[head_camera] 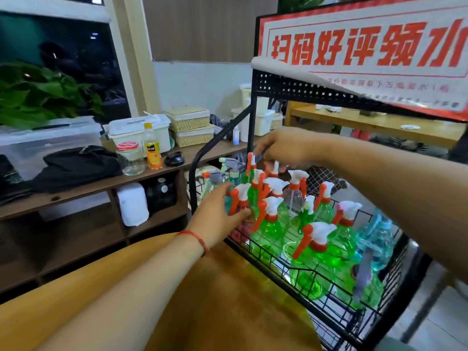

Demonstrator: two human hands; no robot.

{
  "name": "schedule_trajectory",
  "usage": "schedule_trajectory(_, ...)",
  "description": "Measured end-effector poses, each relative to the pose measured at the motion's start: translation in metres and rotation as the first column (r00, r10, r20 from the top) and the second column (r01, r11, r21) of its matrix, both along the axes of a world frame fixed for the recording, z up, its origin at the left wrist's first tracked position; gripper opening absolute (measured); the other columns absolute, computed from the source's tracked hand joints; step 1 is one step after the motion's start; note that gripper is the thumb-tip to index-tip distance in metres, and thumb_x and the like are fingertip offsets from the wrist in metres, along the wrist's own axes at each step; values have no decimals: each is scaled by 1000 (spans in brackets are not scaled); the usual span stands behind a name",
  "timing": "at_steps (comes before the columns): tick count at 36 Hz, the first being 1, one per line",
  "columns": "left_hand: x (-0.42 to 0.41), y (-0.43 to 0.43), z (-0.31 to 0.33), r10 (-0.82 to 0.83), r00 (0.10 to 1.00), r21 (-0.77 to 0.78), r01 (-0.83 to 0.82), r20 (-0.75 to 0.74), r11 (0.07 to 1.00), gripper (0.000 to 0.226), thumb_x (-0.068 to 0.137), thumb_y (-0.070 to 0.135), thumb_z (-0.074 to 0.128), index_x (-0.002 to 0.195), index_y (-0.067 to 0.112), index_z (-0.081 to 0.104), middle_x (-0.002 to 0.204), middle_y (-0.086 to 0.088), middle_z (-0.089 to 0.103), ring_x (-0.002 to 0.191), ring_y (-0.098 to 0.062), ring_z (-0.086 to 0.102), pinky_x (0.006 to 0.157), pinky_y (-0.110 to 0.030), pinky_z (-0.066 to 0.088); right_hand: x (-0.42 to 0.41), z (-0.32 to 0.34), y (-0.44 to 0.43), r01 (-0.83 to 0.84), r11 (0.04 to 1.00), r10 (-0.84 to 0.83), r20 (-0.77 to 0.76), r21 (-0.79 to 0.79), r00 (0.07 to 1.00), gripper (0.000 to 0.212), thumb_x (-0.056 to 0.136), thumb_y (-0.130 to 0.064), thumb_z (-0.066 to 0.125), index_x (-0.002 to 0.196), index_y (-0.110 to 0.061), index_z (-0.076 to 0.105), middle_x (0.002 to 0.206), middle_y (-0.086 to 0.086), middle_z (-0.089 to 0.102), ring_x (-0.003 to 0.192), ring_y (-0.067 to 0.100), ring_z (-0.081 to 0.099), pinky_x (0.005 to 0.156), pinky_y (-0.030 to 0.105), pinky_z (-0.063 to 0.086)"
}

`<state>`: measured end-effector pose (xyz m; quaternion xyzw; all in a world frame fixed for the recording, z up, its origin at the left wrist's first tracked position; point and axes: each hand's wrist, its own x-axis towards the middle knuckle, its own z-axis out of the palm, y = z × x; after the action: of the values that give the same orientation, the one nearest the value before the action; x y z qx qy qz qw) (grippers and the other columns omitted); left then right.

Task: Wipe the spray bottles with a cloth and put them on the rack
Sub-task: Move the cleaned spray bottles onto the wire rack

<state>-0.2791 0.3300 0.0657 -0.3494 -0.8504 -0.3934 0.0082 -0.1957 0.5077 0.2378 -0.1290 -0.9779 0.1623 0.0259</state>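
A black wire rack (326,282) holds several spray bottles, mostly green ones (314,262) with white and orange trigger heads, plus pale blue ones (379,236) at the right. My left hand (217,211) grips a reddish bottle (240,203) at the rack's left edge, fingers curled round its neck. My right hand (281,148) reaches over the back row, its fingers pinching the orange trigger head of a bottle (250,163) there. No cloth is in view.
A red and white sign (367,46) tops the rack. At left, a wooden shelf (101,183) carries a glass jar (130,158), an orange drink bottle (152,148), plastic bins, woven baskets and a black bag. An orange-brown table (228,300) lies below my arms.
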Motion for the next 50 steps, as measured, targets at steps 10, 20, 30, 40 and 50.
schedule_trajectory(10,37,-40,28,30,989,20,-28,-145,999,52,103,39,66,151,26,50,147,2,54,141,-20,46,121,-44,40,87,19,19,32,996,-21,-118,89,993,28,103,-13,53,113,-30,73,77,-8,78,72,14,75,80,32,59)
schedule_trajectory(20,107,-31,39,-69,935,-30,63,-348,998,30,106,36,59,134,26,63,127,9,55,126,-11,46,112,-32,41,168,-7,28,-53,910,54,10,411,999,24,102,-39,58,120,-44,72,99,-16,72,92,13,68,85,37,57)
schedule_trajectory(30,148,15,51,-131,931,-25,131,-341,991,29,106,38,57,132,27,64,121,14,54,118,-9,48,106,-33,44,209,-34,57,15,898,-59,87,440,994,29,100,-46,59,129,-51,65,114,-22,69,109,12,64,88,32,50)
schedule_trajectory(40,133,42,52,-135,935,-27,134,-328,991,24,108,37,55,127,27,66,120,14,54,117,-6,46,101,-26,39,201,-40,83,41,905,-74,62,424,995,32,99,-39,57,124,-56,66,118,-22,70,107,11,64,89,35,54)
schedule_trajectory(50,92,116,101,-255,924,-362,142,-285,921,35,94,62,69,117,35,72,103,10,71,103,-20,65,98,-42,55,155,-35,113,-67,908,18,122,414,992,39,97,-30,71,134,-43,66,123,-16,62,109,12,61,82,28,53)
